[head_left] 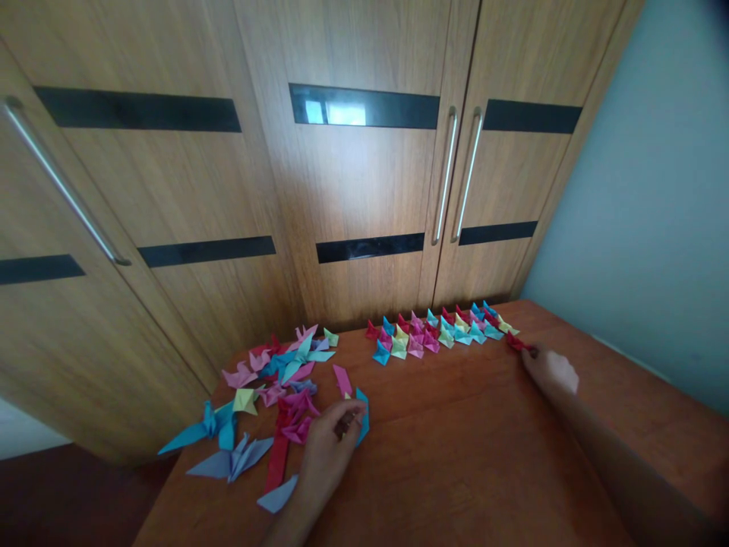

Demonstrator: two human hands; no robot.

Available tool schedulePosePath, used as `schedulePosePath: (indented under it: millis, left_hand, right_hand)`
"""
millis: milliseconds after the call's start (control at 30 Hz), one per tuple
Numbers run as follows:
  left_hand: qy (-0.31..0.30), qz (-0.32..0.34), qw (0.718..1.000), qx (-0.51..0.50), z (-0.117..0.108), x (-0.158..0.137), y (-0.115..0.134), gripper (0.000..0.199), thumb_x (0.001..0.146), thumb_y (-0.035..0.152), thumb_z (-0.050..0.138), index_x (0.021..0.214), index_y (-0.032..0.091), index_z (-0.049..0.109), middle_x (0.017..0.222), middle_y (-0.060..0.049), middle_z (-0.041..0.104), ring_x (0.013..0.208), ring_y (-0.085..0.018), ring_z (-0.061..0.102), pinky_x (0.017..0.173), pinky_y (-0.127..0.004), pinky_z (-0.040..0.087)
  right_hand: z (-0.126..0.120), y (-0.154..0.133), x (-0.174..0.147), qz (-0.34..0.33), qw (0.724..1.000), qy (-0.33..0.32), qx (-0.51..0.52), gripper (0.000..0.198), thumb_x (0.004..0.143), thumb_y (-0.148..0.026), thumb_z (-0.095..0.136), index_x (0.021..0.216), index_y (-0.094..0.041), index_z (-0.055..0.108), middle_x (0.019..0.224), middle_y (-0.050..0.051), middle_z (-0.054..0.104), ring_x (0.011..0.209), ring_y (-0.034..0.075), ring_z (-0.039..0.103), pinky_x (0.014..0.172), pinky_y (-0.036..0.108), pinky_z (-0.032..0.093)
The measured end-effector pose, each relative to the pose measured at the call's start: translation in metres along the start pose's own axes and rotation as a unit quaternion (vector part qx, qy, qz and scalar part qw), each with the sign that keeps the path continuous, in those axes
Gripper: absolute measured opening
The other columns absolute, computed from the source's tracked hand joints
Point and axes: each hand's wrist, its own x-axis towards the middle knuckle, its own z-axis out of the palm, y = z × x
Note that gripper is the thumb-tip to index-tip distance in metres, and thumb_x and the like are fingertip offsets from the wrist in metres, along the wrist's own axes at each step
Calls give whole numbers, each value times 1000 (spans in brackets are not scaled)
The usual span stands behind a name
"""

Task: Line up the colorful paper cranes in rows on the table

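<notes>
At the right end of the rows, my right hand (550, 370) pinches a small red origami piece (515, 342) close to the tabletop. My left hand (330, 441) is at the right edge of the loose pile, fingers curled and fingertips closed at a blue folded paper piece (363, 422). Part of that paper is hidden behind the fingers. Small folded pieces (415, 346) in red, pink, blue, yellow and green stand in close rows at the back. Beside my left hand lie a magenta origami piece (297, 416), a red folded strip (276, 456) and a pink strip (342, 381).
Paper cranes, among them a blue crane (210, 425), a lavender crane (231, 461) and a light teal crane (304, 357), crowd the left of the wooden table (456, 456). A wardrobe (364, 182) borders the back edge, and a pale wall (643, 228) stands at right.
</notes>
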Motion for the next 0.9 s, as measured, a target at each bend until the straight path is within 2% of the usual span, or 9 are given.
schedulePosePath:
  millis: [467, 533, 667, 733, 800, 900]
  left_hand:
    - [-12, 4, 1000, 14, -1, -1, 3, 20, 79, 27, 54, 89, 20, 70, 88, -4, 72, 77, -20, 64, 69, -28, 50]
    - [-14, 2, 1000, 14, -1, -2, 2, 20, 80, 27, 54, 89, 20, 70, 88, -4, 72, 78, -20, 64, 69, -28, 50]
    - [-18, 7, 1000, 23, -3, -2, 4, 21, 82, 28, 52, 90, 20, 69, 88, -5, 71, 77, -19, 64, 69, -28, 50]
    - [-9, 25, 999, 35, -7, 0, 5, 21, 82, 27, 52, 91, 21, 69, 89, -4, 71, 77, -19, 64, 68, -27, 50]
    - [7, 50, 997, 56, -14, 4, 6, 21, 82, 25, 51, 93, 22, 69, 90, -3, 71, 78, -18, 64, 70, -27, 50]
    - [38, 76, 988, 130, -35, 15, 5, 23, 82, 24, 51, 96, 23, 69, 95, -3, 71, 83, -18, 65, 74, -27, 49]
  right_hand:
    - [3, -15, 7, -5, 1000, -25, -10, 46, 83, -51, 40, 114, -25, 62, 105, 17, 65, 96, 35, 62, 72, 43, 48]
    - [3, -14, 4, 10, 1000, -14, 11, 47, 81, -53, 44, 115, -24, 61, 104, 18, 65, 95, 36, 62, 71, 43, 47]
    - [3, -25, -10, 44, 995, 55, 75, 55, 79, -54, 45, 119, -18, 55, 98, 20, 66, 89, 37, 63, 68, 42, 47]
    - [2, -41, -25, 7, 990, 71, 125, 50, 79, -53, 45, 115, -19, 57, 95, 16, 68, 87, 33, 63, 68, 38, 46]
    - [2, -64, -46, -66, 980, 60, 179, 43, 80, -50, 44, 107, -20, 61, 91, 12, 69, 84, 29, 64, 69, 33, 45]
    - [8, -103, -86, -196, 948, -9, 249, 36, 82, -47, 43, 91, -21, 65, 85, 7, 70, 80, 24, 64, 68, 29, 45]
